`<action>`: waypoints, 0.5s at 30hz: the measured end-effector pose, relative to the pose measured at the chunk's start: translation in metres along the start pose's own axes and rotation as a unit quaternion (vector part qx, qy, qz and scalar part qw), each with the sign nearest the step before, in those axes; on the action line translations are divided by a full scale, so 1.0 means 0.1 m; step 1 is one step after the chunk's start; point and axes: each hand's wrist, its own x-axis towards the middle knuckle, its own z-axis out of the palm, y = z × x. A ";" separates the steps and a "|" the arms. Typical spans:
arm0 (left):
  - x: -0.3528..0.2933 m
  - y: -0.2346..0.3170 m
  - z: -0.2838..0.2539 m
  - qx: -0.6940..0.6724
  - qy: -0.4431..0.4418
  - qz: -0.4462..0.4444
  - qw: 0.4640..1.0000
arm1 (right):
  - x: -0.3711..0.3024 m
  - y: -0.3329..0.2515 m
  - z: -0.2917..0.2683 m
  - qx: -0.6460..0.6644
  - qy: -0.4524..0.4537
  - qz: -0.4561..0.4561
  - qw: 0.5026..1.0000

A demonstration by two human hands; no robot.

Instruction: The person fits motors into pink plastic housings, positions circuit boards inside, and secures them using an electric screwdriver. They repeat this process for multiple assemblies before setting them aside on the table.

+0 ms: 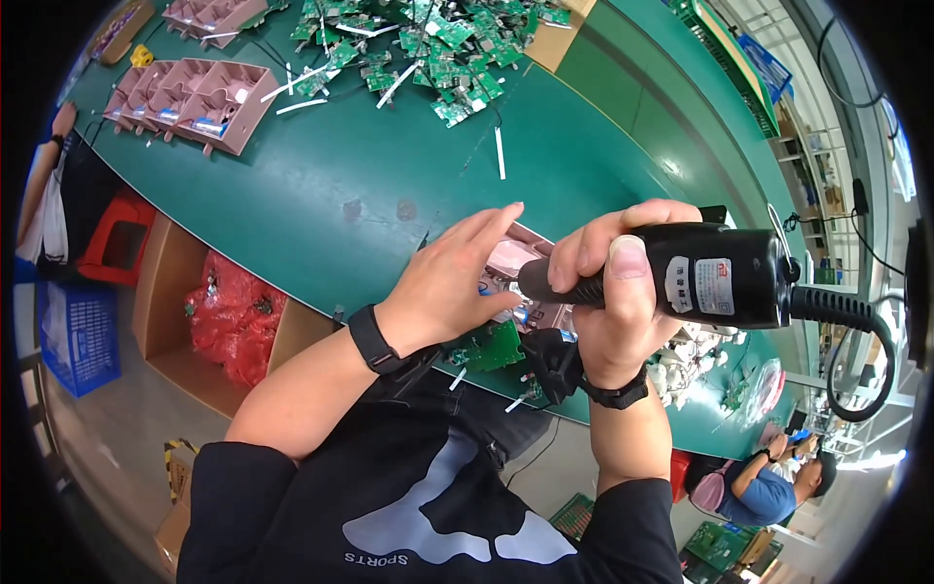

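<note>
My right hand (623, 268) is wrapped round a black electric screwdriver (725, 277), which lies almost level with its cord end to the right. Its narrow front end points left into a pink plastic housing (510, 255) on the bench. My left hand (449, 277) grips the housing's left side, fingers stretched along the far edge and the thumb near the screwdriver's front end. The screwdriver's tip is hidden among hand and parts. Inside the housing some metal and blue parts show, largely covered by my hands. Close to my body, a green circuit board (501, 346) lies beside the housing.
Green circuit boards (438, 54) with wires pile up at the far side of the green bench (321, 185). Pink housings (190, 102) stand far left. White parts (686, 360) lie right. A cardboard box (165, 292) with red bags stands left. Other people (769, 487) sit right and left.
</note>
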 end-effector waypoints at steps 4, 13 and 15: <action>-0.01 -0.01 0.01 0.001 0.001 0.000 1.000 | 0.00 0.06 0.01 -0.010 0.008 0.014 1.000; 0.02 -0.01 0.03 0.029 0.005 -0.007 1.000 | -0.02 0.24 -0.11 -0.092 -0.031 -0.019 0.995; 0.02 0.00 0.03 0.032 0.007 -0.005 0.999 | -0.01 0.25 -0.11 -0.097 -0.044 -0.029 0.994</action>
